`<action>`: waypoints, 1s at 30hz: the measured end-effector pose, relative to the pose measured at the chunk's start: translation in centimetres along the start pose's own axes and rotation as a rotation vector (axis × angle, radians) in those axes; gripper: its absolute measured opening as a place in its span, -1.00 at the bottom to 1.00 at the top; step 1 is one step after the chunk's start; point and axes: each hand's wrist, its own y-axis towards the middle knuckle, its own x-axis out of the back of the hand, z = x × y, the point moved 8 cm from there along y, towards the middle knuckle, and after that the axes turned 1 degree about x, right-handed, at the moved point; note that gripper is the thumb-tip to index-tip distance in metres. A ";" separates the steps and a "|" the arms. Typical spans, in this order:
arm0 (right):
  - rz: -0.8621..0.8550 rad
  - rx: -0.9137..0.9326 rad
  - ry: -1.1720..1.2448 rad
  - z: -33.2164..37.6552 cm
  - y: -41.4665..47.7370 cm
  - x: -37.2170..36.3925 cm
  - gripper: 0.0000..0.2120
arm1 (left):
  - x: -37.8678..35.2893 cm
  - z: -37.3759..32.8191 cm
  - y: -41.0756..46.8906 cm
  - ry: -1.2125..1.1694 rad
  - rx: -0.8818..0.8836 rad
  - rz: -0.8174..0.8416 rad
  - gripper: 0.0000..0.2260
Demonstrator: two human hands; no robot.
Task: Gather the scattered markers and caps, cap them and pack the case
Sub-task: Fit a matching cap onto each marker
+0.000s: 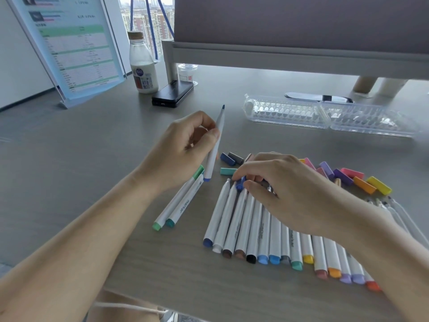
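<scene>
- Marker (214,149), white barrel with blue ends: uncapped, tip up and tilted away. It is pinched in the left grip (185,145), fingers curled round the barrel, above the counter (92,140).
- Blue cap (240,184): between thumb and forefinger of the right grip (285,189). It looks pinched, but the fingers partly hide it. It sits at the far end of the marker row.
- Marker row (255,226): white markers side by side on the counter, coloured ends toward the camera, bare tips visible on the left ones. The right grip and forearm are over it.
- Green markers (178,205): two lying together just left of the row; one shows a green cap.
- Loose caps (348,176): many colours, scattered beyond the row.
- Clear case (325,115): open, lying flat at the back right, well apart from the markers.
- Milk bottle (142,66), black device (173,92) and sheet holder (74,47): back left.
</scene>
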 end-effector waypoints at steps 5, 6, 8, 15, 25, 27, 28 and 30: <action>-0.001 -0.018 0.019 -0.3 0.1 -0.1 -0.73 | -0.1 0.1 0.0 0.010 0.003 0.007 -0.82; 0.007 -0.017 0.013 -0.3 0.1 -0.1 -0.72 | -0.1 0.1 0.0 0.011 0.002 0.006 -0.82; 0.022 -0.016 0.008 -0.2 0.2 -0.2 -0.72 | -0.2 0.1 0.0 0.017 -0.002 0.006 -0.83; 0.019 -0.024 0.025 -0.1 0.2 -0.1 -0.73 | -0.3 0.1 -0.1 0.021 -0.006 0.012 -0.82; -0.073 -0.030 0.080 0.0 -0.1 0.9 -0.77 | -0.4 0.1 -0.3 0.045 -0.014 0.004 -0.84; -0.087 -0.032 0.102 -0.1 -0.1 1.0 -0.78 | -0.3 0.2 -0.3 0.061 -0.023 -0.004 -0.84; -0.091 -0.030 0.106 -0.1 -0.1 1.0 -0.78 | -0.4 0.2 -0.3 0.060 -0.023 -0.006 -0.84; -0.090 -0.026 0.105 -0.1 -0.2 0.9 -0.79 | -0.4 0.3 -0.3 0.060 -0.026 -0.012 -0.85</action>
